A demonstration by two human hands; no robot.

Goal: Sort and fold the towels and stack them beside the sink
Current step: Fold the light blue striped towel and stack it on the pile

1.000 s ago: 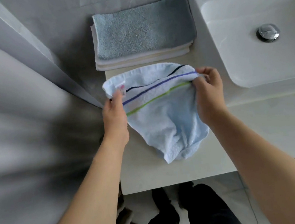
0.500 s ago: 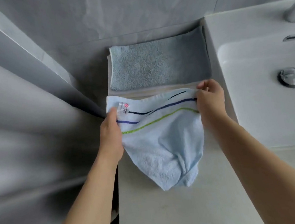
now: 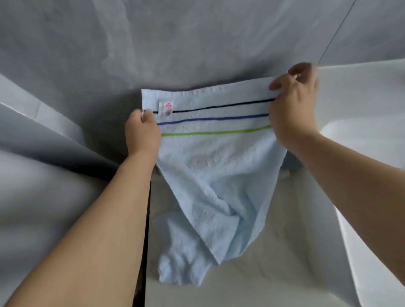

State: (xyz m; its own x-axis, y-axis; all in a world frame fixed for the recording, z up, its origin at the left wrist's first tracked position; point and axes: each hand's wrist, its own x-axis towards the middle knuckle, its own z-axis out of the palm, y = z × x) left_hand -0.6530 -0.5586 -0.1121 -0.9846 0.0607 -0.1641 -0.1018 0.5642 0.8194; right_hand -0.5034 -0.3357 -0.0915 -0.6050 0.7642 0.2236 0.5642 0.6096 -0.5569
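- Towel (image 3: 219,166) hangs stretched between both hands above the tabletop (image 3: 274,284), left of the sink (image 3: 362,150); its bunched tail drags on the surface.
- Left hand (image 3: 141,132) pinches one top corner, right hand (image 3: 293,104) the other; a loose pinch could drop a corner.
- Twisted lower cloth may fold crooked unless shaken flat.
- Tail lies near the tabletop's left edge and might slide off.

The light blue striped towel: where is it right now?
Centre of the head view: the light blue striped towel is stretched between left hand and right hand, above the counter.
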